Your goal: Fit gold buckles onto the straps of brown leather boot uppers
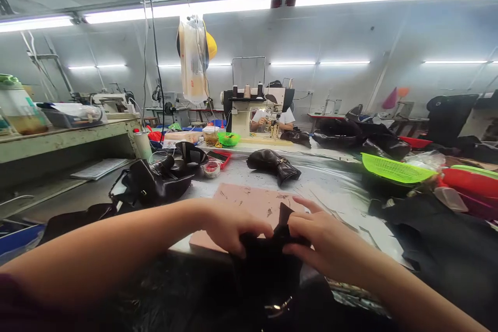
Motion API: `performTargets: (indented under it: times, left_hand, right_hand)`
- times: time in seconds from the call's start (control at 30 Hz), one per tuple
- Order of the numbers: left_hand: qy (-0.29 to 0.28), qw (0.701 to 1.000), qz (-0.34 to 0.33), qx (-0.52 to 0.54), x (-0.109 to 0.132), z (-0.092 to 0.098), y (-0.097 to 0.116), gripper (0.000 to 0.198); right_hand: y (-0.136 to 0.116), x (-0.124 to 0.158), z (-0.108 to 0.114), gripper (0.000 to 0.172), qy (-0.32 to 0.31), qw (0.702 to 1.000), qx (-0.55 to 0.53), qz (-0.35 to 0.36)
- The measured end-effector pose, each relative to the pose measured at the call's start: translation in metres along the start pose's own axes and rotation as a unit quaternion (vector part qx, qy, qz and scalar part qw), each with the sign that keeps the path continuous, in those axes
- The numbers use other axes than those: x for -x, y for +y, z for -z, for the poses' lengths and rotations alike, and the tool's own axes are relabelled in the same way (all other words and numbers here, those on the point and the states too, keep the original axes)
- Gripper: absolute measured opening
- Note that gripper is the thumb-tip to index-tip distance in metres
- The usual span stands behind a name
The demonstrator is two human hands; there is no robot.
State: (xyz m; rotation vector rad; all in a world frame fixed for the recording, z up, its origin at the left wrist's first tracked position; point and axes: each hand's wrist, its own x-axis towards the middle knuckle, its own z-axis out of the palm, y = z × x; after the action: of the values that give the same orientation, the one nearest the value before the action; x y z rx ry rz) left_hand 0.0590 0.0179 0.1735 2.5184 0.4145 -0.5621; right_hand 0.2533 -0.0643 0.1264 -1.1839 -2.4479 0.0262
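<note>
A black leather piece is held up in front of me at the near edge of the worktable. My left hand is closed on its upper left edge, fingers curled over it. My right hand pinches its upper right edge, index finger stretched out along the top. A narrow black flap sticks up between the two hands. Behind them a pink cutting board lies flat on the table. A metal ring shows at the bottom of the black piece.
Black leather bags sit left, another dark bag beyond the board. A green basket and red trays stand right over black fabric. A person sits at a sewing machine at the back. A shelf runs along the left.
</note>
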Motion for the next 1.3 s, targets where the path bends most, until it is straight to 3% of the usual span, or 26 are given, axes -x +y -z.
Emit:
performTargets:
  times: [0.07, 0.17, 0.27, 0.4, 0.63, 0.7, 0.77, 0.87, 0.93, 1.0, 1.17, 1.23, 1.3]
  left_hand:
    - [0.034, 0.999, -0.003, 0.008, -0.006, -0.003, 0.001, 0.039]
    - [0.144, 0.988, 0.001, 0.048, -0.015, -0.012, -0.001, 0.012]
    - [0.204, 0.974, 0.007, 0.103, -0.02, -0.02, -0.006, 0.009]
    - [0.172, 0.968, -0.006, 0.184, -0.017, -0.023, -0.01, 0.019]
    - [0.032, 0.991, -0.032, 0.129, -0.021, -0.005, -0.009, 0.045]
    - [0.055, 0.99, -0.067, 0.109, -0.027, -0.001, -0.006, 0.036]
    - [0.114, 0.986, -0.099, 0.075, -0.032, 0.002, -0.002, 0.017]
    - [0.163, 0.977, -0.115, 0.073, -0.036, 0.002, 0.001, 0.008]
    - [0.169, 0.976, -0.104, 0.09, -0.034, 0.002, -0.002, 0.007]
    - [0.157, 0.978, -0.09, 0.104, -0.032, 0.004, -0.005, 0.01]
    - [0.049, 0.995, -0.069, 0.061, -0.029, 0.014, 0.0, 0.032]
    - [0.062, 0.996, -0.057, 0.004, -0.031, 0.016, 0.008, 0.036]
    - [0.121, 0.99, -0.048, -0.048, -0.036, 0.016, 0.016, 0.023]
  right_hand:
    - [-0.002, 0.002, -0.003, 0.018, 0.027, 1.0, 0.005, 0.011]
    - [-0.002, 0.007, -0.003, 0.019, 0.048, 0.998, 0.036, 0.019]
    - [0.001, 0.014, -0.003, 0.019, 0.068, 0.994, 0.081, 0.019]
    - [0.005, 0.021, -0.009, 0.021, 0.116, 0.988, 0.096, 0.026]
    - [-0.002, 0.017, -0.02, 0.02, 0.198, 0.975, 0.095, 0.044]
    - [-0.006, 0.016, -0.019, 0.021, 0.223, 0.968, 0.109, 0.043]
    - [-0.005, 0.017, -0.014, 0.02, 0.214, 0.971, 0.104, 0.032]
    - [0.008, 0.023, 0.002, 0.015, 0.097, 0.994, 0.055, -0.004]
    - [0.02, 0.027, 0.013, 0.015, 0.007, 0.999, 0.013, -0.039]
    - [0.028, 0.028, 0.02, 0.018, -0.031, 0.997, -0.019, -0.065]
    - [0.019, 0.02, 0.014, 0.025, 0.024, 0.997, -0.036, -0.059]
    - [0.013, 0.019, 0.01, 0.026, 0.057, 0.996, -0.021, -0.065]
    - [0.01, 0.02, 0.009, 0.025, 0.075, 0.994, 0.001, -0.077]
